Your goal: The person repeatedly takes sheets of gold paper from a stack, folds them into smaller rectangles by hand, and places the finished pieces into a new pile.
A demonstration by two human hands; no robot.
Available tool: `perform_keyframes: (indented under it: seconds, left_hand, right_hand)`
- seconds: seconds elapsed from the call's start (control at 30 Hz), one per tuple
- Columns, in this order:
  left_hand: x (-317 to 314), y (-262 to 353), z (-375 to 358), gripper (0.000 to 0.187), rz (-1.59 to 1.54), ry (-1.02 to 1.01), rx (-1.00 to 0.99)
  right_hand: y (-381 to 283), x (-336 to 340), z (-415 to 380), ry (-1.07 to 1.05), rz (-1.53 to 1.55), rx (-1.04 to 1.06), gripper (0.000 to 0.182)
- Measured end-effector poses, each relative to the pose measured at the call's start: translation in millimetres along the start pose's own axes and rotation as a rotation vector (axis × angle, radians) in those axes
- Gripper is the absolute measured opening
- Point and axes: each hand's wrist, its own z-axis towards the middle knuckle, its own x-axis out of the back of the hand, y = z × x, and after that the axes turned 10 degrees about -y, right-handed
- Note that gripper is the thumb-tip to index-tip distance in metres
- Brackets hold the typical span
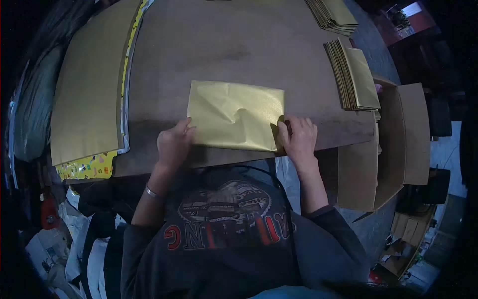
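Gold sheet [236,112] lies on the brown surface [174,50], close to the near edge, roughly in front of the person's torso. It looks folded, with creases near its middle; layer count can't be told. Left hand [174,143] pinches the sheet's left edge toward the lower corner, thumb and fingers closed on it, other fingers curled. Right hand [298,137] pinches the right edge, also toward the near corner, fingers bent. Hands are apart, one per side, sheet between them. A metal bracelet [151,192] is on the left wrist.

Left part of surface: large flat gold-brown sheet [94,79], with yellow printed material [88,168] sticking out under its near end and along its right side. Right part: two stacks of narrow folded gold pieces, the nearer stack [353,77] by the right edge of the surface, the farther stack [334,16] beyond it. Open cardboard box [416,134], flaps out, is beside the surface on the right. Dark shirt [229,259] with red lettering shows below the sheet.
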Motion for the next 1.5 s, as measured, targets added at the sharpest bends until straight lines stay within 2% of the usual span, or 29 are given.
perform_keyframes:
  seconds: [0.03, 0.1, 0.13, 0.2, 0.23, 0.33, 0.43, 0.5, 0.53, 0.6, 0.67, 0.7, 0.77, 0.8, 0.97, 1.1, 1.27, 1.33, 1.37, 1.43, 1.47, 1.5]
  left_hand:
    - [0, 0, 0, 0.024, 0.000, 0.000, -0.004]
    - [1, 2, -1, 0.024, -0.020, 0.035, -0.029]
    - [1, 2, -1, 0.024, -0.018, 0.038, -0.033]
    - [2, 3, -1, 0.024, -0.043, 0.046, -0.043]
    - [2, 3, -1, 0.024, -0.040, 0.049, -0.041]
    - [5, 4, 0, 0.024, -0.007, 0.062, -0.067]
    - [20, 12, 4, 0.023, 0.002, -0.053, -0.008]
    - [25, 18, 10, 0.022, 0.136, 0.053, -0.130]
    - [19, 23, 15, 0.022, 0.136, 0.051, -0.127]
    - [0, 44, 33, 0.026, -0.022, 0.043, -0.305]
    - [-16, 76, 54, 0.036, -0.047, -0.121, -0.357]
    - [-24, 84, 61, 0.036, -0.049, -0.116, -0.351]
    - [-43, 88, 74, 0.047, 0.036, -0.171, -0.369]
    - [-47, 83, 78, 0.053, 0.086, -0.233, -0.312]
    - [-34, 45, 81, 0.062, 0.293, -0.242, -0.202]
    - [-27, 30, 82, 0.069, 0.284, -0.258, -0.130]
    - [-27, 25, 84, 0.068, 0.276, -0.171, -0.198]
    - [-19, 15, 92, 0.066, 0.219, -0.225, -0.258]
    - [-17, 5, 97, 0.059, 0.114, -0.119, -0.303]
    - [-5, -8, 108, 0.047, 0.001, -0.072, -0.273]
    - [-2, -13, 116, 0.032, -0.038, -0.039, -0.254]
    - [1, -19, 123, 0.028, -0.051, -0.067, -0.236]
  right_hand:
    - [-5, 7, 10, -0.031, -0.033, 0.006, 0.024]
    - [-16, 6, 34, 0.089, 0.008, 0.208, 0.031]
    - [-18, 0, 42, -0.019, -0.029, 0.251, 0.043]
    - [-30, -9, 56, -0.149, -0.172, 0.287, 0.056]
    - [-32, -14, 61, -0.413, -0.152, 0.184, 0.067]
    - [-28, -34, 61, -0.499, -0.216, 0.151, 0.075]
    - [-25, -36, 60, -0.484, -0.173, 0.157, 0.075]
    - [-26, -36, 60, -0.473, -0.158, 0.158, 0.075]
    - [-25, -39, 60, -0.457, -0.147, 0.155, 0.075]
    - [-24, -39, 59, -0.447, -0.156, 0.174, 0.074]
    - [-24, -39, 58, -0.433, -0.188, 0.188, 0.073]
    - [-23, -40, 58, -0.432, -0.206, 0.198, 0.073]
    - [-24, -39, 59, -0.457, -0.216, 0.175, 0.073]
    - [-24, -41, 60, -0.460, -0.176, 0.162, 0.073]
    - [-23, -40, 59, -0.476, -0.220, 0.177, 0.075]
    - [-27, -37, 64, -0.529, -0.225, 0.136, 0.075]
    - [-24, -45, 81, -0.466, -0.232, 0.221, 0.073]
    - [-26, -45, 84, -0.436, -0.194, 0.223, 0.072]
    - [-27, -45, 84, -0.448, -0.179, 0.208, 0.071]
    - [-28, -44, 82, -0.435, -0.153, 0.195, 0.069]
    - [-28, -44, 81, -0.437, -0.154, 0.196, 0.069]
    - [-27, -44, 81, -0.423, -0.159, 0.202, 0.070]
